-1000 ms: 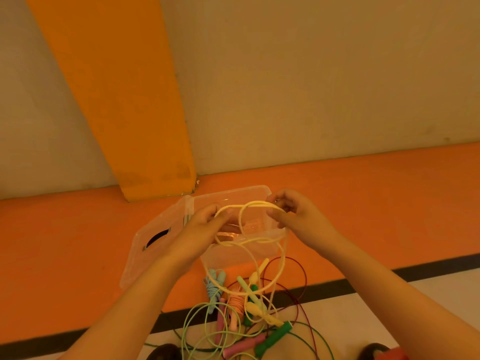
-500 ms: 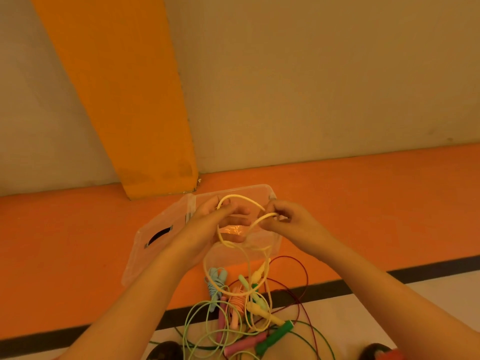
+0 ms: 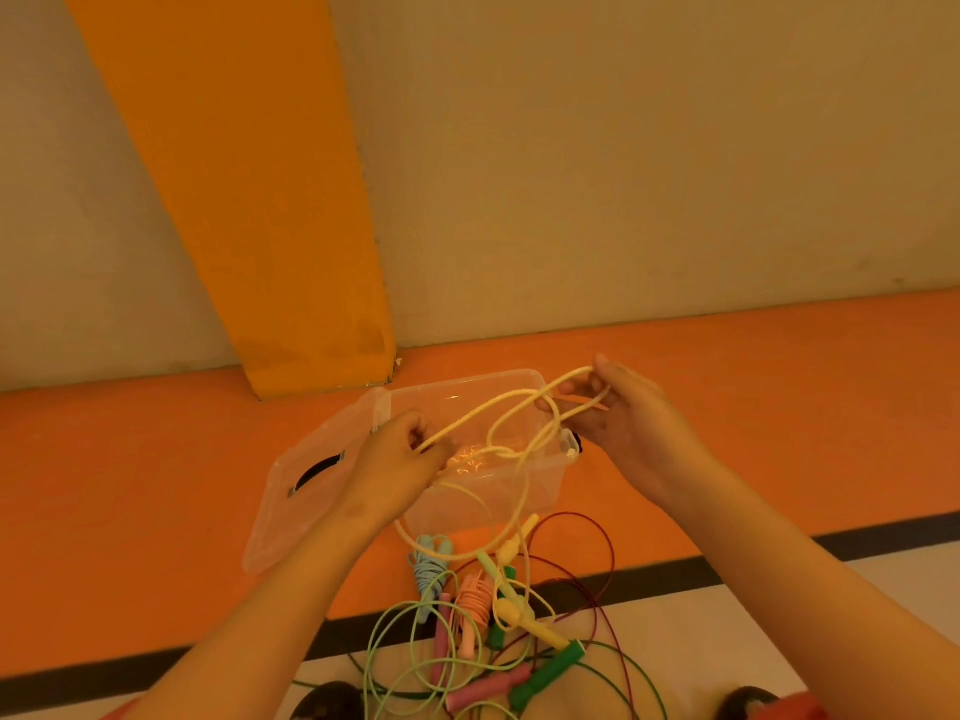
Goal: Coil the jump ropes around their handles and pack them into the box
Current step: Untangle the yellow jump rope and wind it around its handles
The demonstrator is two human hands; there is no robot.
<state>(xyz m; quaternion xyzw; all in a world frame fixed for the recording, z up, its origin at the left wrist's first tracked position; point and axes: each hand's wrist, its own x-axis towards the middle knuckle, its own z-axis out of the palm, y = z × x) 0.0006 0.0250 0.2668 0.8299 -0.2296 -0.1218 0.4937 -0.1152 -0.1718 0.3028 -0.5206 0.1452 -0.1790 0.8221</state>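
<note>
Both hands hold the yellow jump rope above the open clear box. The left hand pinches 1 strand and the right hand curls around a loop, likely spreading tangles before coiling. The other ropes lie on the floor.

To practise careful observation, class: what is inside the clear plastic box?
Through the walls of the clear box only orange floor and glare show; no packed rope is visible. The yellow rope, gripped by the left hand and right hand, crosses in front. The left hand hides the box's left corner.
</note>
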